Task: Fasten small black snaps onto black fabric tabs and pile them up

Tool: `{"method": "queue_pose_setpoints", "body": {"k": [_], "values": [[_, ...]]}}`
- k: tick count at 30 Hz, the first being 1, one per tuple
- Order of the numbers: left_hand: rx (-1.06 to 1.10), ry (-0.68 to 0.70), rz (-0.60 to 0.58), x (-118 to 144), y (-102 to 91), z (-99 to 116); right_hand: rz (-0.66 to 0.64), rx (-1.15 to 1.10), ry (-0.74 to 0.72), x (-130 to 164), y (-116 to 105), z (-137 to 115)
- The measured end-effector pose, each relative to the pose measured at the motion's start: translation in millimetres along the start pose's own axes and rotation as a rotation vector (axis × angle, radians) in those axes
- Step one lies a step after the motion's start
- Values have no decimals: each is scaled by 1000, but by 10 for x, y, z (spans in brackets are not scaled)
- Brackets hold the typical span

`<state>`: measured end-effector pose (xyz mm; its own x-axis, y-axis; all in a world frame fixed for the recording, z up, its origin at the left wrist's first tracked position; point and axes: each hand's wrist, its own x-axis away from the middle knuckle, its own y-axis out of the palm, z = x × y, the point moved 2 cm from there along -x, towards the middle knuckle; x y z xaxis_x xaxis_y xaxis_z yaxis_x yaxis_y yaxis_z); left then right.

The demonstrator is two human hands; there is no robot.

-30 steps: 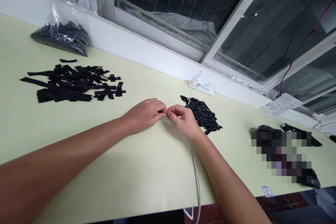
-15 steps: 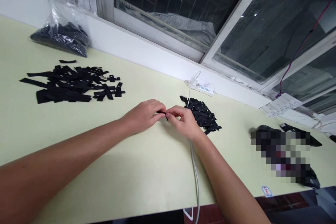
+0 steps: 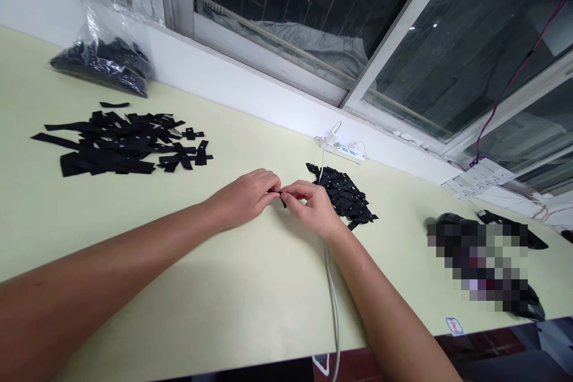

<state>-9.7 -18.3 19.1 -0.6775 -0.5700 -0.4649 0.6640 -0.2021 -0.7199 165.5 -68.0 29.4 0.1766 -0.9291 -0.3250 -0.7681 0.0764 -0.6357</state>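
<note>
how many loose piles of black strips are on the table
2: left pile in front of the clear bag, right pile beside the right hand, which may hide part of it.

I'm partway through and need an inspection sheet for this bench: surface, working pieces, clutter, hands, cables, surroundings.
Surface: pale yellow-green tabletop, bare in front of the hands.
Working pieces: small black fabric strip at the fingertips; loose heap of black fabric strips to the left; denser heap of short black strips beside the right hand.
Clutter: clear plastic bag of black pieces; pixelated dark items at right, unidentifiable.
Hands: left hand and right hand meet, both pinching the strip.
Cables: white cable over the near edge; white power strip by the wall; red-purple cable hanging.
Surroundings: white-framed window; other people: nothing seen.
</note>
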Motion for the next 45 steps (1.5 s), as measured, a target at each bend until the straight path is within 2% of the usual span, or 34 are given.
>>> {"method": "queue_pose_setpoints", "body": {"k": [8, 19, 24, 30, 35, 38, 40, 45], "values": [[-21, 19, -37, -8, 11, 15, -30, -73, 45, 0, 14, -15], [69, -75, 24, -19, -17, -6, 14, -112, 109, -21, 27, 69], [186, -148, 56, -7, 4, 21, 49, -246, 187, -37, 25, 140], [383, -241, 101, -19, 63, 46, 46, -402, 202, -60, 51, 147], [410, -265, 123, -31, 84, 33, 104, -404, 215, -83, 60, 149], [394, -271, 143, -28, 73, 26, 183, -361, 215, -98, -15, 197], [382, -271, 147, -24, 61, 28, 241, -251, 221, -98, -134, 245], [362, -296, 105, -10, 36, 47, 418, 307, 302, -44, -585, 431]]}}
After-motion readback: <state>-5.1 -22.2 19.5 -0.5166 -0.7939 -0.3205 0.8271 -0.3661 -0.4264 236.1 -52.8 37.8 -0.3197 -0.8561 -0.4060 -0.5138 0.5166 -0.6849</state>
